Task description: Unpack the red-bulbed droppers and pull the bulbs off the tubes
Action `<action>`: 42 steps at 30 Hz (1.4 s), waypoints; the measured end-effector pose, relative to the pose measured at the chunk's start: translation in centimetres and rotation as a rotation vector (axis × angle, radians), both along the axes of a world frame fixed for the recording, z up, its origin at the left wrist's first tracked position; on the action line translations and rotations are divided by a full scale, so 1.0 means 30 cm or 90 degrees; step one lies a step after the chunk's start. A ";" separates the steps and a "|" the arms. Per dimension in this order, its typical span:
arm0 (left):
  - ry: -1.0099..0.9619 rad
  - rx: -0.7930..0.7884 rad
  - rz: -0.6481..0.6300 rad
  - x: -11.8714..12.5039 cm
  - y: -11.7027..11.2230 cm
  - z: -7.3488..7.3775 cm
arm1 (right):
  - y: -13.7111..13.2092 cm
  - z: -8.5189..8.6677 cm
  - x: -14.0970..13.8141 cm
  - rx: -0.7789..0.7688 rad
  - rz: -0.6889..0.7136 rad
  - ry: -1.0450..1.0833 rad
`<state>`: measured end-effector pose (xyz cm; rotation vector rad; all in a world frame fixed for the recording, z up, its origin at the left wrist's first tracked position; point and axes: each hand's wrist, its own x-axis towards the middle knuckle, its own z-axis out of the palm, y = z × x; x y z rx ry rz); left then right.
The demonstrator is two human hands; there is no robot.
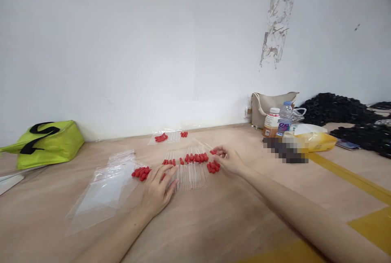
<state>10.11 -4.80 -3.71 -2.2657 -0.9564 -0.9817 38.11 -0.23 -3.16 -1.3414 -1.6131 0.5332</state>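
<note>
Clear thin droppers with red rubber bulbs lie in rows on the brown-covered table; one row of droppers [197,158] has its bulbs toward the middle, tubes pointing away. Clear tubes [192,177] lie just nearer me. My right hand [227,158] pinches a dropper [213,152] at its red bulb, its tube slanting away to the left. Beneath that hand sits a small group of red bulbs [213,167]. My left hand [159,187] rests over the row's left end, fingers apart, partly hiding a red bulb. Beside it is another cluster of red bulbs [141,173].
Clear zip bags [104,189] lie left of the droppers. Farther back, a bag with red-bulbed droppers [161,137] lies near the wall. A lime-green bag [49,145] stands left. Bottles [285,118], a yellow pack [320,141] and black piles [339,110] are at right.
</note>
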 end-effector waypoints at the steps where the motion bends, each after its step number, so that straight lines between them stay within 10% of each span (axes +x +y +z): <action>1: -0.003 0.015 0.009 0.002 -0.002 0.002 | -0.035 -0.007 -0.019 0.074 0.044 -0.060; 6: 0.040 0.049 -0.003 0.016 -0.017 0.012 | -0.178 -0.036 -0.114 0.331 0.104 -0.316; 14: 0.093 0.037 -0.102 0.031 -0.039 0.018 | -0.218 -0.058 -0.164 0.437 0.154 -0.366; 34: 0.079 0.002 -0.119 -0.022 -0.063 -0.004 | -0.233 -0.058 -0.119 0.441 0.207 -0.378; 42: -0.091 -0.075 0.039 -0.070 -0.003 -0.011 | -0.113 -0.058 -0.045 0.257 0.052 -0.010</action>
